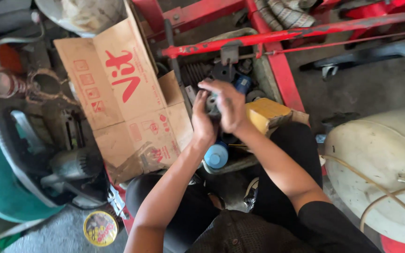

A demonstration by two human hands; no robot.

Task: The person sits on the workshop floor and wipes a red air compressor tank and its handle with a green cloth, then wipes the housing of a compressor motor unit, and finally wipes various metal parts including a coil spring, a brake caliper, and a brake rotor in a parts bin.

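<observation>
Both hands meet above a cluttered tray of dark metal parts (221, 72). My left hand (202, 119) and my right hand (228, 105) close together around a small dark grey part (212, 104), which is mostly hidden between the palms. Under the hands stands a light blue cap or canister (216, 155). A small yellow cardboard box (264, 115) sits just right of my right wrist.
A flattened brown cardboard box with red print (123, 93) lies to the left. Red metal frame bars (277, 35) cross the top. A white tank (380, 168) is at right, a green machine (5, 182) at left, a round yellow tin (100, 228) near my knee.
</observation>
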